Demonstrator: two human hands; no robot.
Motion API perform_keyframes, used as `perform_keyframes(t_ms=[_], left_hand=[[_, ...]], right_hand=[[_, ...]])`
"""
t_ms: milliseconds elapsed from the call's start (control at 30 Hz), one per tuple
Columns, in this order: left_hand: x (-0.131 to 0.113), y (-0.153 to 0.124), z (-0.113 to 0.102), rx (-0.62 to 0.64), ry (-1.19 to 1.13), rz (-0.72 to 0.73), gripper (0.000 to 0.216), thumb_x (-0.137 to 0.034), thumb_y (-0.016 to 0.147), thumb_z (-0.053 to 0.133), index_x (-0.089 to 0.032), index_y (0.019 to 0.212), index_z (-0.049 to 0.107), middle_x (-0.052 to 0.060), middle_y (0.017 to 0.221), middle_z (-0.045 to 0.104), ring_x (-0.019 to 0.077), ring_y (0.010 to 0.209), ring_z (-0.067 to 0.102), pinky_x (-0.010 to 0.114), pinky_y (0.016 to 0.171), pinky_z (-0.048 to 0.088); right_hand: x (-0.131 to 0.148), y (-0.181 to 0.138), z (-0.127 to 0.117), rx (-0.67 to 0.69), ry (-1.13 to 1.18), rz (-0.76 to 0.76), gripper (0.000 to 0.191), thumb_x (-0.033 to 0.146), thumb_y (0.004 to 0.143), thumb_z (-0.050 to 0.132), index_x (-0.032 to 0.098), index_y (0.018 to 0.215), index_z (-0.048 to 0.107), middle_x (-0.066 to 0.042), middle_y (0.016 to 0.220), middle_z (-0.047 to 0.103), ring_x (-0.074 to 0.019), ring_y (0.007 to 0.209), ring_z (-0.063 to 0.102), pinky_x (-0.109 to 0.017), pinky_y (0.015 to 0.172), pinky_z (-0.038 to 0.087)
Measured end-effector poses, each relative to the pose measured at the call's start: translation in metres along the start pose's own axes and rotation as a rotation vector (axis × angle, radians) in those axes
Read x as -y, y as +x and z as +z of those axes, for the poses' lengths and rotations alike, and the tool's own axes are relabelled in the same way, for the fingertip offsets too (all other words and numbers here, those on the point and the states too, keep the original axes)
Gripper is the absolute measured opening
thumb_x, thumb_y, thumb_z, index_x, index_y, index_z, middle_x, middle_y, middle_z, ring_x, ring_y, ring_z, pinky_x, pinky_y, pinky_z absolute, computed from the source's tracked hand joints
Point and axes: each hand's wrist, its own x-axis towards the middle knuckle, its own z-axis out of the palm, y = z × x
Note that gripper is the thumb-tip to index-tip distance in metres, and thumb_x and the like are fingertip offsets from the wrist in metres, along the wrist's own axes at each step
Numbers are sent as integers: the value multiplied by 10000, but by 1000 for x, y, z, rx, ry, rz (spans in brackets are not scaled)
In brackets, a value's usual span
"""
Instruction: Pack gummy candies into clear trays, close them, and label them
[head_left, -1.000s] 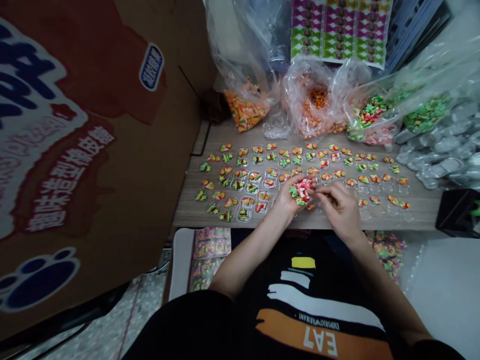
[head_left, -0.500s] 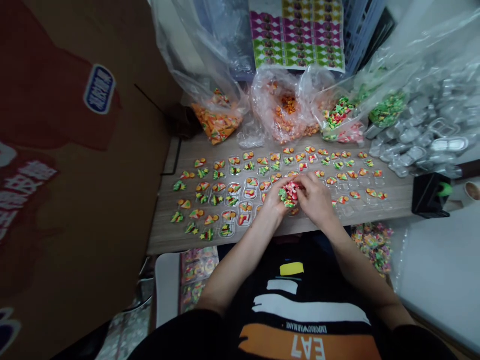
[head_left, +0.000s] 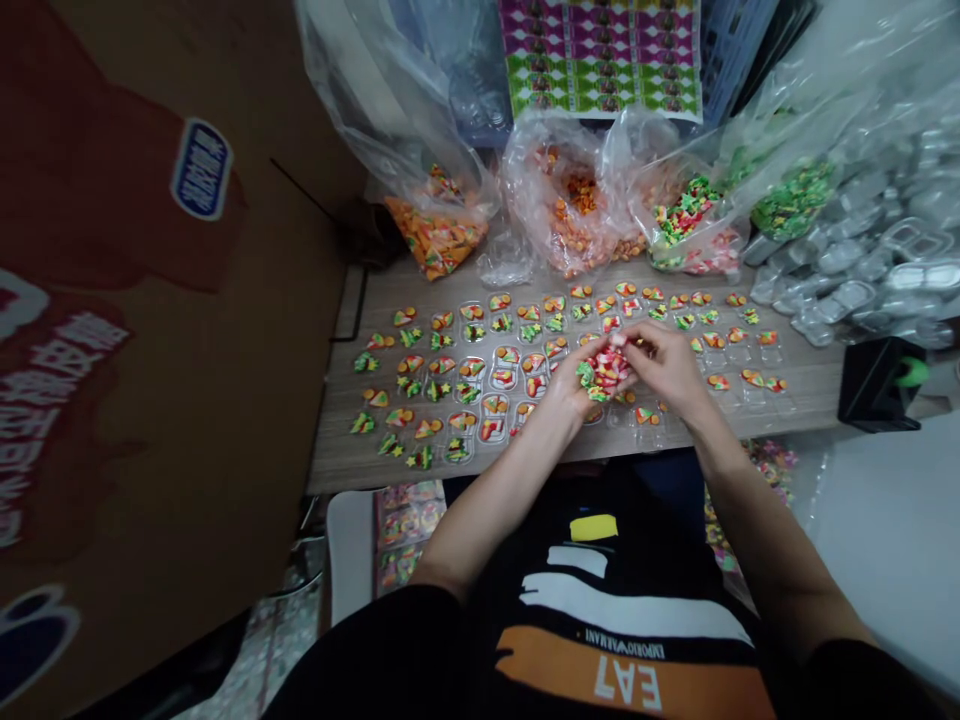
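My left hand (head_left: 568,388) is cupped palm up around a handful of small moulded pieces (head_left: 604,372), mostly red and white with some green. Over that handful, my right hand (head_left: 664,365) pinches a pinkish-white piece (head_left: 617,341) between thumb and fingers. Both hands are above the rows of clear plastic trays (head_left: 504,378) on the wooden table (head_left: 341,425). Many trays hold orange wedge-shaped pieces, and those to the left also hold green tree-like pieces (head_left: 420,457). Red-and-white pieces (head_left: 491,430) lie in some middle trays. My hands hide several trays.
Along the back stand plastic bags of orange wedges (head_left: 439,235), small orange pieces (head_left: 577,215), red-and-white pieces (head_left: 709,250) and green pieces (head_left: 795,200). Empty clear trays (head_left: 900,240) are heaped at right, beside a black tape dispenser (head_left: 879,385). A large cardboard box (head_left: 247,400) borders the left.
Both hands have moved slightly right over the trays. The right hand has lifted a pinkish-white piece at its fingertips, and more red-and-white pieces show in the left palm. The view has shifted a little.
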Motion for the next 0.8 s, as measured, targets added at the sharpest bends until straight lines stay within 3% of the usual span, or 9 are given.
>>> perform_keyframes(t_ms=[133,233,333,467,633,800], left_hand=[[-2,-5,-5,54,15,-16,295,-218,1003,425,-81,1060,679,144,870,765,259,937,755,496,976,560],[-3,-7,-10,14,24,1,288,-212,983,448,-83,1092,681,150,880,763,268,946,752,483,977,558],[-4,-9,-14,-16,10,10,289,-196,959,468,-98,1129,680,148,907,765,272,952,750,489,982,554],[-5,-11,-18,-17,-17,11,300,-194,951,465,-108,1143,679,154,944,764,268,958,748,507,1009,539],[-6,-15,-20,-27,-49,33,303,-177,944,471,-121,1161,675,153,986,767,274,975,747,522,998,546],[-6,-15,-22,-23,-67,28,315,-172,944,474,-129,1189,667,148,996,768,278,982,748,535,1002,544]], right_hand=[[-22,-2,-12,-118,313,173,200,378,775,673,214,885,705,-9,828,656,-141,670,549,-288,612,451],[-49,-9,-20,-157,366,319,279,409,685,746,210,868,678,10,732,637,-126,600,512,-264,542,409],[-72,-16,-19,-141,238,361,238,375,645,754,199,768,653,9,674,639,-139,616,541,-270,569,421],[-87,-17,-10,-53,-8,342,126,310,743,644,189,759,674,-13,707,682,-168,663,591,-303,642,440],[-82,-17,-2,-94,-428,248,115,217,795,586,194,804,698,-57,886,672,-201,770,589,-335,720,430],[-69,-22,2,-66,-516,127,209,141,841,518,197,912,706,-76,944,658,-226,857,589,-333,751,420]])
